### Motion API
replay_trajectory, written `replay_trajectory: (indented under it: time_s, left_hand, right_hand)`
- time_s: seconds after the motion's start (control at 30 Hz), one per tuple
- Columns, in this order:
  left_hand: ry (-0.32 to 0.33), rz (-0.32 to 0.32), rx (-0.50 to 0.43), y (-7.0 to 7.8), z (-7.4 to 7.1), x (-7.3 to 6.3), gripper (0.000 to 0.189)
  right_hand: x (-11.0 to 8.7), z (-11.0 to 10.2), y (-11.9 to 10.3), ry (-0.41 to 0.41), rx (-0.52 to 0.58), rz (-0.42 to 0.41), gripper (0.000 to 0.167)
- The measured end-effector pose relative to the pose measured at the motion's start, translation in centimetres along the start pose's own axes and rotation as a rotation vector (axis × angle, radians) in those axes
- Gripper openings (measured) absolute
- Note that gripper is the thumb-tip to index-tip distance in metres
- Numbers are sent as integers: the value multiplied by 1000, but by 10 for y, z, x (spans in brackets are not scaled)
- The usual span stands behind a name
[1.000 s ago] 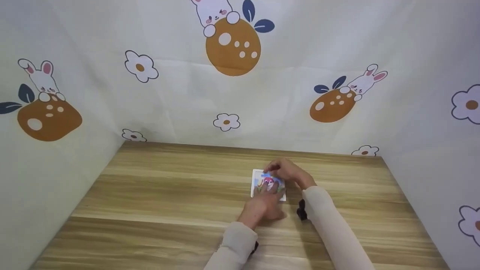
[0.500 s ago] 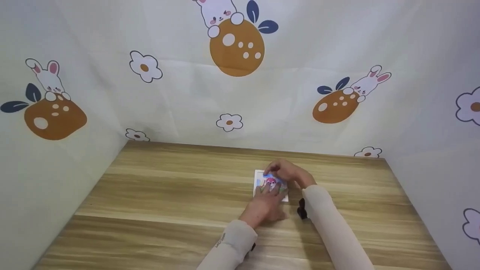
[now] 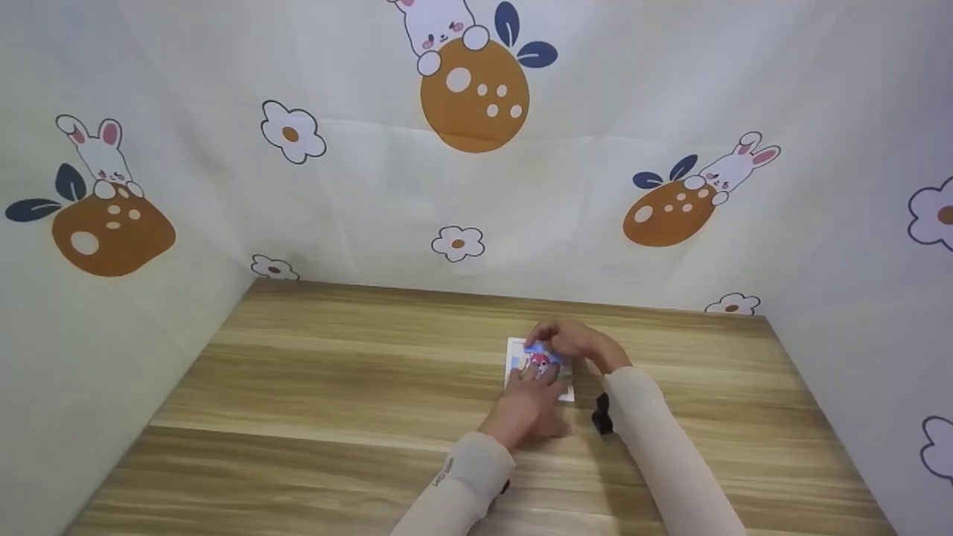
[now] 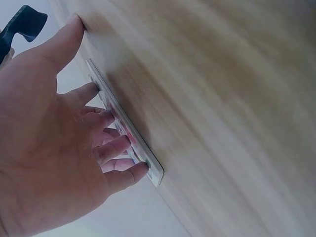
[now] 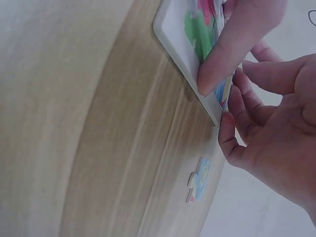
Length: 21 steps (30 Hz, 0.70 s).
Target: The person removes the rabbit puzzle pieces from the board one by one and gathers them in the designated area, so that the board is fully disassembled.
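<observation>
A small picture puzzle point(image 3: 515, 363) in a white-rimmed tray point(image 5: 173, 37) lies on the table, showing a pink-haired cartoon figure. My left hand point(image 3: 525, 406) reaches over its near side. In the left wrist view its spread fingertips press on the face of the puzzle, thumb apart on the wood. At the far right corner, the curled fingers of my right hand point(image 3: 569, 339) touch the tray's edge. They hold a slightly tilted blue puzzle piece point(image 5: 225, 94) there, partly hidden by fingers. One loose puzzle piece point(image 5: 199, 180) lies beyond the tray in the right wrist view.
The wood-grain table point(image 3: 335, 365) meets a pale cloth backdrop point(image 3: 357, 193) with printed rabbits, oranges and flowers at the back and sides. A black wrist mount point(image 3: 601, 415) sits under my right sleeve.
The whole head view has shifted slightly. Both hands stay at the puzzle, with only small finger movement.
</observation>
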<state>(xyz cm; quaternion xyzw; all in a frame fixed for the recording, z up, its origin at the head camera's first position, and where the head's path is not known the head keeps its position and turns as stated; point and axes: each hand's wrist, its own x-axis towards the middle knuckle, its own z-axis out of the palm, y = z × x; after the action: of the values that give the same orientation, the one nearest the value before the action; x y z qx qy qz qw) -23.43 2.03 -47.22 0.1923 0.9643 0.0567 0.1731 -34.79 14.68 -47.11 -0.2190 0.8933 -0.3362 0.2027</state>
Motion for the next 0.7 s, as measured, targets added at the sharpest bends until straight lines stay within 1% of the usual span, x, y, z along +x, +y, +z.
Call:
replay_trajectory:
  time_s: [0.1,0.23,0.37,0.5,0.63,0.7]
  left_hand:
    - [5,1,3,0,0,-1,83]
    - [6,1,10,0,0,0,83]
    - [3,-4,21,1,0,1,83]
    - [17,-7,32,3,-2,0,83]
    - [30,0,68,4,-6,-1,85]
    - [32,3,76,4,-6,-2,86]
  right_hand:
    - [-1,0,0,12,-8,17,39]
    - [-3,0,1,26,-8,4,33]
    - [-2,0,3,48,-3,-48,32]
    - [-2,2,4,80,15,-85,32]
    - [-1,2,2,77,62,-168,28]
    - [-2,3,2,70,71,-195,26]
